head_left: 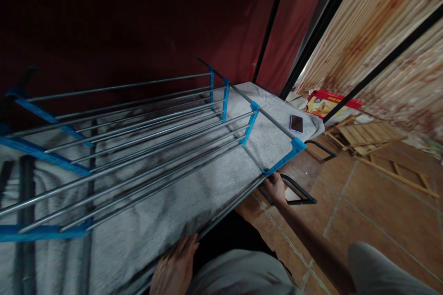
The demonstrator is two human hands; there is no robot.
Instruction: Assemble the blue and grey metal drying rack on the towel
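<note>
A folding clothes drying rack [166, 147] with grey metal rods and blue plastic brackets lies across a bed-like surface with a grey-white cover [138, 239]. My right hand [276, 187] is closed around the rack's near right corner, just below a blue bracket [287, 156]; its fingertips are partly hidden. Along the near edge, my left hand [175, 265] lies over the long rail, fingers together and curved onto it, with the thumb out of sight. The rack's left end runs past the picture's edge.
A phone [296, 123] rests on the cover at the far right. Black looped legs [299, 196] stick out over the tiled floor [332, 230]. Beyond are a red and yellow box [328, 103] and wooden slatted pieces [370, 136]. Dark posts [311, 32] stand before a rusty corrugated wall [387, 32].
</note>
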